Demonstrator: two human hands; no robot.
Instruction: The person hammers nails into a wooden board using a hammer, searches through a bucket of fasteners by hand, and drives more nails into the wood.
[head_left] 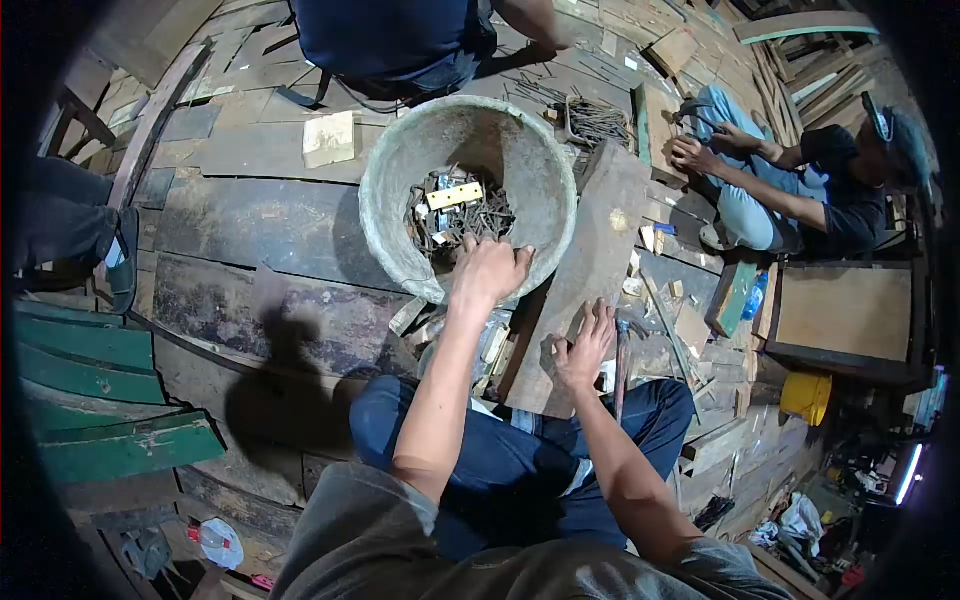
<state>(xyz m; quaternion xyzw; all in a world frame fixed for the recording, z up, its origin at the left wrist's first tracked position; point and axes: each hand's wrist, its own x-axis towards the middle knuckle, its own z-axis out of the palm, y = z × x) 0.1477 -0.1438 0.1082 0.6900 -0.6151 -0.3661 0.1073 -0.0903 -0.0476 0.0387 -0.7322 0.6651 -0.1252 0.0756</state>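
Observation:
My left hand (490,270) reaches over the near rim of a large grey bucket (375,215). Its thumb stands apart from the fingers, whose tips are partly hidden as they point down toward many rusty nails (490,218) inside. On top of those nails lies a yellow strip with holes (454,196). My right hand (585,350) rests flat, fingers spread, on a thick wooden board (590,240) that slants beside the bucket. Just right of that hand is what looks like a hammer (622,365), its handle running down to my leg.
A person (395,40) sits beyond the bucket; another person (790,180) sits at right, hands at a wood block. A tray of nails (598,122) stands behind the board. Green planks (110,400) lie left, near someone's foot (122,262). A yellow bucket (806,397) is at right.

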